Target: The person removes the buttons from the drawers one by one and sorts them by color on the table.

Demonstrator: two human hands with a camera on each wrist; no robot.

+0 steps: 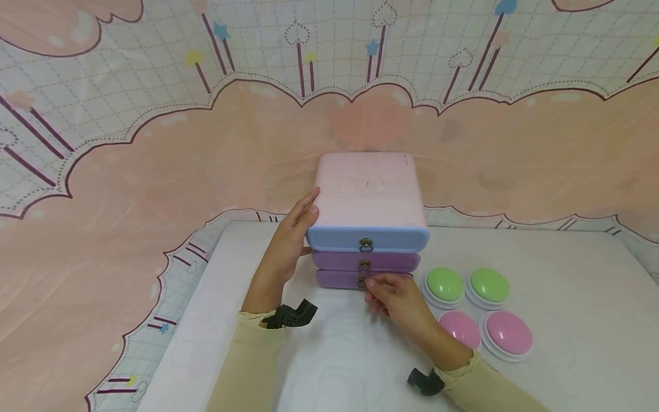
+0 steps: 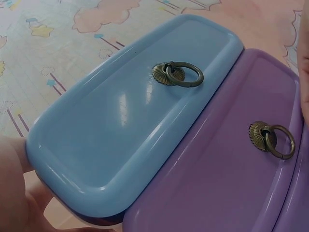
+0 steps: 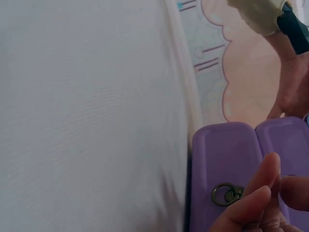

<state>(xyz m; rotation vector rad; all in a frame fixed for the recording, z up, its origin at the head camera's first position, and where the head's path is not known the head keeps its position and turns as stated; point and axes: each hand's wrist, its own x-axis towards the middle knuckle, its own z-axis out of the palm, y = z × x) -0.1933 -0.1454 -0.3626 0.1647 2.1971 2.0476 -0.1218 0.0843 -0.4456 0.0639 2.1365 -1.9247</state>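
Observation:
A small drawer box with a pink top [image 1: 368,189] stands on the white table. Its blue top drawer [image 2: 111,116] and two purple drawers, the middle one [image 2: 217,159] and the lowest one [image 3: 222,154], are closed. Each carries a brass ring pull, such as the blue drawer's ring [image 2: 186,75] and the lowest drawer's ring [image 3: 222,194]. My left hand [image 1: 285,246] rests along the box's left side, fingers extended. In front of the purple drawers, my right hand [image 1: 399,300] has thumb and fingertips close together beside the ring pulls. Neither purple drawer's ring appears pinched.
Right of the box are two green round push buttons [image 1: 445,284] [image 1: 489,285] on white bases. Two pink ones [image 1: 460,329] [image 1: 508,332] lie nearer, one partly behind my right forearm. A patterned cloth [image 1: 247,154] hangs behind the table [image 1: 319,366].

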